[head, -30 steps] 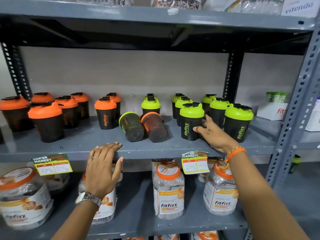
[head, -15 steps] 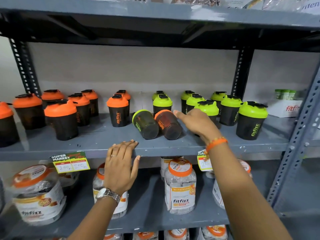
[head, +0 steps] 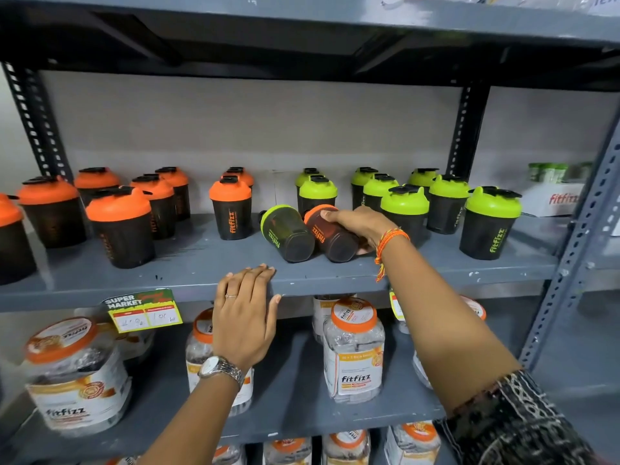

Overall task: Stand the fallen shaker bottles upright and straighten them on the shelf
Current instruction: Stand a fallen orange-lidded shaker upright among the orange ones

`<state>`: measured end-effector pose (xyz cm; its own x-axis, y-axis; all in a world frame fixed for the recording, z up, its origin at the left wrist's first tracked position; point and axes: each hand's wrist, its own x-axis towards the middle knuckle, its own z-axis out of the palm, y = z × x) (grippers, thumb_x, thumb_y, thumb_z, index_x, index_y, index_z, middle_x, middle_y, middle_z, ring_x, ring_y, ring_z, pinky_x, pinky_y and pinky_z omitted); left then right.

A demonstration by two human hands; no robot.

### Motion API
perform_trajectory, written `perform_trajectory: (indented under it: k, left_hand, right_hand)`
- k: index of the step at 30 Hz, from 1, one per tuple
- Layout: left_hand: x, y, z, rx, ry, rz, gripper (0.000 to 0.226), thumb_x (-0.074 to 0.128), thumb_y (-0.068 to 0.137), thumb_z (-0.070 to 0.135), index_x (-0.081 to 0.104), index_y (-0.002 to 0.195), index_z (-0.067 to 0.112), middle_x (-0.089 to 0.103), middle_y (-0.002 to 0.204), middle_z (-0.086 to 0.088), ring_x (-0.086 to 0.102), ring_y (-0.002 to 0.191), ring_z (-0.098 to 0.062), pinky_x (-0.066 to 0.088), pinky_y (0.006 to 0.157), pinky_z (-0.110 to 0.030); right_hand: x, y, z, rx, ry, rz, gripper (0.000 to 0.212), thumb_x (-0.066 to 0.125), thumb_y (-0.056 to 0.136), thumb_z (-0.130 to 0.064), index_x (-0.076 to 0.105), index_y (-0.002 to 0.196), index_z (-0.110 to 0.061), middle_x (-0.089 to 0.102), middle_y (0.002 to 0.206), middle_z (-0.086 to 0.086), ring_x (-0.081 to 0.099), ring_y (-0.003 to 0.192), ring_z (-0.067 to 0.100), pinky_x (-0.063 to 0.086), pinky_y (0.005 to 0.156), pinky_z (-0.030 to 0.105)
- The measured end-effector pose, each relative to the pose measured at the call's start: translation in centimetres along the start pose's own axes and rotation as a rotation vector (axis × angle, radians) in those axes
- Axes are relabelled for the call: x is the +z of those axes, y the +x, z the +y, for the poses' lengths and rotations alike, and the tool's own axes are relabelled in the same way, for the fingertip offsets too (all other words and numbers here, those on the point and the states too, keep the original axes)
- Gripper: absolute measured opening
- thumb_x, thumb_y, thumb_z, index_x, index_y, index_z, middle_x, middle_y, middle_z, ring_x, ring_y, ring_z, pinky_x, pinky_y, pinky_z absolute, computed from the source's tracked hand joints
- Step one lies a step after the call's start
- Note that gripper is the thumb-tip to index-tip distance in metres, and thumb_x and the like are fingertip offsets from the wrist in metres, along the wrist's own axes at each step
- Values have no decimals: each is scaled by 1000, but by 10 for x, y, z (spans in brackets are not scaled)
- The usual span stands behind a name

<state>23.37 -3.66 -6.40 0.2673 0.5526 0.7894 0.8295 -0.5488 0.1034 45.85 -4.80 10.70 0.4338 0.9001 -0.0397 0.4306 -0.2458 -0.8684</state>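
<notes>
Two dark shaker bottles lie on their sides in the middle of the grey shelf (head: 201,270), bases toward me: a green-lidded one (head: 287,234) and an orange-lidded one (head: 330,234) side by side. My right hand (head: 360,226) is closed over the top and right side of the fallen orange-lidded bottle. My left hand (head: 246,313) rests flat on the shelf's front edge, fingers apart, holding nothing. Several orange-lidded shakers (head: 120,226) stand upright on the left, several green-lidded shakers (head: 489,223) on the right.
A price tag (head: 144,310) hangs from the shelf edge at left. Clear jars with orange lids (head: 352,350) fill the shelf below. A white box (head: 553,199) sits at far right behind a perforated upright post (head: 577,243). Another shelf board runs overhead.
My right hand moved left from the upright green-lidded shakers and closed on the fallen orange-lidded bottle. My left hand stayed on the shelf edge.
</notes>
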Motion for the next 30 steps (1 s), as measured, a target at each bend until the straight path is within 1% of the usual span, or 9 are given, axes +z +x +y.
perform_trajectory:
  k: [2, 9, 11, 14, 17, 20, 26, 28, 30]
  left_hand:
    - [-1, 0, 1, -4, -6, -3, 44, 41, 98, 41, 58, 133, 19, 63, 136, -2, 56, 123, -27, 30, 115, -44]
    - [-8, 0, 3, -19, -38, -20, 41, 47, 97, 39, 58, 132, 20, 63, 136, 0, 56, 124, -24, 30, 116, -42]
    - [-11, 0, 2, -15, -39, -40, 42, 48, 98, 40, 57, 133, 21, 63, 137, 1, 56, 124, -22, 31, 115, -41]
    - [-16, 1, 3, -30, -67, -75, 43, 46, 98, 42, 57, 134, 23, 62, 138, 3, 55, 126, -20, 31, 116, -41]
    - [-25, 3, 2, -37, -120, -122, 46, 43, 97, 45, 55, 137, 24, 60, 141, 5, 53, 129, -19, 29, 119, -40]
    - [-34, 1, -4, -34, -165, -122, 51, 45, 96, 48, 50, 141, 24, 57, 145, 5, 50, 133, -18, 29, 120, -39]
    - [-61, -2, -48, -121, -84, 4, 54, 47, 95, 44, 48, 141, 17, 57, 144, -4, 49, 134, -27, 29, 120, -45]
    - [-70, 1, -71, -160, -45, 4, 55, 44, 96, 45, 50, 141, 13, 57, 144, -9, 49, 135, -30, 30, 121, -47]
    - [-76, 3, -93, -194, 0, -29, 58, 40, 97, 47, 52, 140, 10, 57, 145, -12, 48, 137, -33, 29, 121, -47]
  right_hand:
    - [0, 0, 2, 23, 41, -15, 37, 72, 82, -49, 53, 83, -18, 66, 80, 4, 65, 70, 18, 55, 60, 31]
    - [2, -4, 7, 51, 187, -12, 34, 75, 82, -43, 52, 86, -17, 66, 81, 4, 66, 67, 17, 52, 52, 28]
    - [3, -7, 7, 49, 245, -11, 38, 75, 82, -42, 55, 96, -14, 67, 80, 4, 66, 66, 17, 53, 49, 27]
    - [2, -8, 4, 26, 302, 6, 56, 77, 78, -46, 55, 116, -10, 71, 89, 8, 70, 70, 19, 54, 43, 25]
    - [0, -9, -1, -25, 367, 10, 66, 79, 74, -50, 55, 119, -8, 74, 98, 12, 74, 77, 22, 58, 48, 30]
    - [2, -13, -10, -93, 474, -37, 69, 81, 71, -51, 60, 119, -6, 76, 98, 13, 77, 76, 22, 62, 60, 37]
    - [28, -33, -34, -246, 672, -215, 55, 78, 81, -36, 62, 121, -2, 73, 111, 20, 73, 99, 33, 58, 87, 54]
    - [44, -39, -41, -291, 676, -276, 52, 76, 84, -32, 62, 122, 0, 73, 111, 21, 72, 102, 34, 58, 88, 52]
    - [61, -43, -48, -339, 654, -339, 40, 72, 88, -29, 66, 115, -1, 75, 103, 16, 73, 96, 28, 61, 83, 45]
